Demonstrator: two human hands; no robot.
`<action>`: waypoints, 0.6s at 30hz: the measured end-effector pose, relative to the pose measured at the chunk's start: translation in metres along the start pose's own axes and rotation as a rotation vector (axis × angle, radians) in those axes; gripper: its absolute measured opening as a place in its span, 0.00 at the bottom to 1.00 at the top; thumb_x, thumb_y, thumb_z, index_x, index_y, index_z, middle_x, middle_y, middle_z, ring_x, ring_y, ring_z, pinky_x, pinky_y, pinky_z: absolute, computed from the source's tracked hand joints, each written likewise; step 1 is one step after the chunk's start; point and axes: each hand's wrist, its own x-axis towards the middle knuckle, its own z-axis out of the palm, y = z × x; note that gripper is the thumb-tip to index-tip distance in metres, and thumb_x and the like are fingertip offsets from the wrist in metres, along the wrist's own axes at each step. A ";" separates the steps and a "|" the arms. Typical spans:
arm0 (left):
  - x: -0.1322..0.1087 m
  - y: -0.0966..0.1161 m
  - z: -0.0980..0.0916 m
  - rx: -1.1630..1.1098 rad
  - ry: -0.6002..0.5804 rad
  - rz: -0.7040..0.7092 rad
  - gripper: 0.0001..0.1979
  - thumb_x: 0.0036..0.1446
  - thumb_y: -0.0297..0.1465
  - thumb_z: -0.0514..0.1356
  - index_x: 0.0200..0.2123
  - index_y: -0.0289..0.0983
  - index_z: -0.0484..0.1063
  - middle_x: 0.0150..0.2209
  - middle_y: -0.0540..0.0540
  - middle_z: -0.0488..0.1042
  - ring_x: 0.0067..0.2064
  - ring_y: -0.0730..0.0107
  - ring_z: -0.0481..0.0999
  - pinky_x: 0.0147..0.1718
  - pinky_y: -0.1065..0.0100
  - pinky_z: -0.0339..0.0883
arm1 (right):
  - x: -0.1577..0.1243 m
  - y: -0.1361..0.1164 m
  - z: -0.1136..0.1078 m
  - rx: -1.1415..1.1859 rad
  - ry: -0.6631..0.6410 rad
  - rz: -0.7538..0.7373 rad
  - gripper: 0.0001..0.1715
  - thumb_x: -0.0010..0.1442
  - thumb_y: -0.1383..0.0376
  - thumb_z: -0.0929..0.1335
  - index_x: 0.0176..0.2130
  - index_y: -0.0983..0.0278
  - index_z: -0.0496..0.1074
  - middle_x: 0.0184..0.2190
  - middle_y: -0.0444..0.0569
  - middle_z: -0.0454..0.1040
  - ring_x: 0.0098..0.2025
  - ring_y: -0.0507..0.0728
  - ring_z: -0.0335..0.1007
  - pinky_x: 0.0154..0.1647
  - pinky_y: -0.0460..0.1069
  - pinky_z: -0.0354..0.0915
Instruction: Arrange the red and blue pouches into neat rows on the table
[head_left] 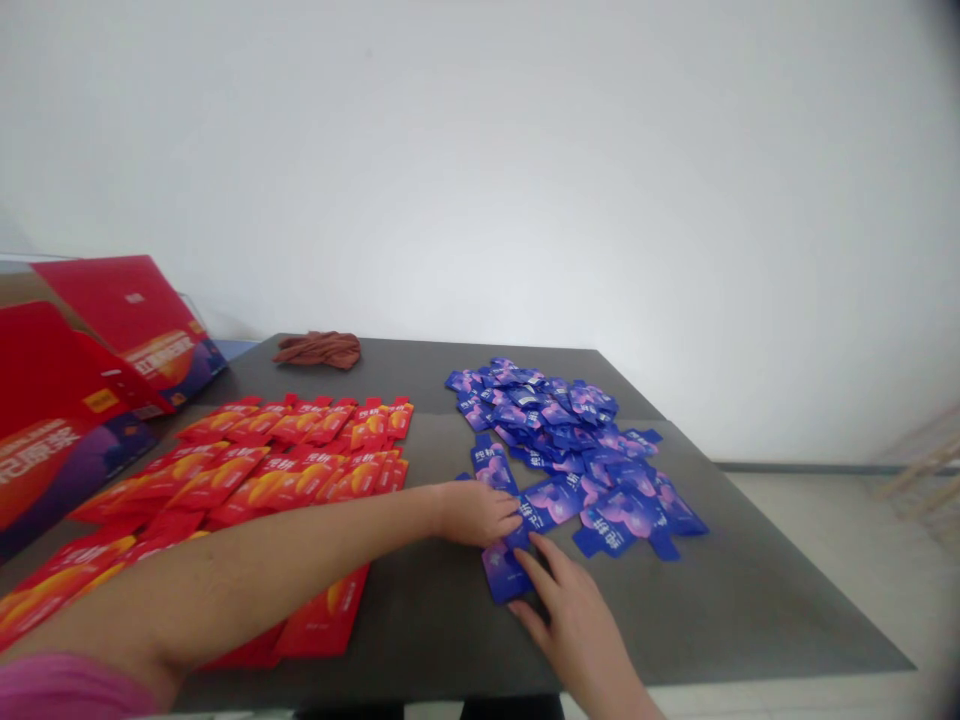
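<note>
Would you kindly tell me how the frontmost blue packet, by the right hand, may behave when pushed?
The blue packet looks thin and lies flat, so it is likely light and unlikely to roll. Its smooth-looking printed face may slide easily under the right hand.

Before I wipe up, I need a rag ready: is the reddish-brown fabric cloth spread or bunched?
Bunched: the cloth lies in a creased bundle, not flat.

The blue-purple pouches (555, 412), printed with pink shapes and white lettering, lay in a loose heap on the dark tabletop (427, 630), overlapping at mixed angles. At the heap's near left side a few more lay flat and overlapped; among them, one pouch (492, 466) pointed its blue tab toward the far edge (its lower part was hidden).
</note>
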 end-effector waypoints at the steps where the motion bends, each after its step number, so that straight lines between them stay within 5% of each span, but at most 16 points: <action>1: -0.003 0.000 -0.002 -0.005 -0.016 0.029 0.15 0.61 0.32 0.53 0.50 0.39 0.71 0.52 0.39 0.73 0.53 0.62 0.72 0.50 0.64 0.67 | -0.001 0.000 0.000 -0.005 0.000 0.004 0.32 0.55 0.68 0.71 0.58 0.61 0.65 0.60 0.52 0.59 0.54 0.62 0.63 0.52 0.58 0.67; 6: -0.034 -0.002 -0.031 0.011 0.000 0.027 0.20 0.65 0.30 0.46 0.58 0.35 0.64 0.59 0.38 0.66 0.62 0.58 0.61 0.57 0.58 0.61 | -0.002 -0.006 0.002 -0.001 0.034 -0.004 0.34 0.56 0.69 0.69 0.60 0.64 0.61 0.61 0.54 0.57 0.55 0.62 0.63 0.51 0.57 0.67; 10: -0.076 0.014 -0.052 -0.010 0.107 -0.002 0.20 0.66 0.29 0.47 0.59 0.45 0.63 0.58 0.44 0.67 0.60 0.64 0.63 0.59 0.60 0.59 | -0.001 -0.013 0.004 0.037 0.057 -0.146 0.29 0.54 0.71 0.70 0.54 0.58 0.68 0.60 0.45 0.60 0.58 0.61 0.60 0.56 0.58 0.64; 18: -0.126 0.056 -0.035 -0.079 -0.065 0.002 0.19 0.63 0.26 0.51 0.54 0.48 0.68 0.53 0.45 0.72 0.52 0.64 0.72 0.48 0.65 0.68 | -0.033 -0.020 0.016 -0.117 0.132 -0.164 0.20 0.59 0.63 0.66 0.52 0.59 0.71 0.55 0.48 0.66 0.50 0.62 0.67 0.44 0.55 0.70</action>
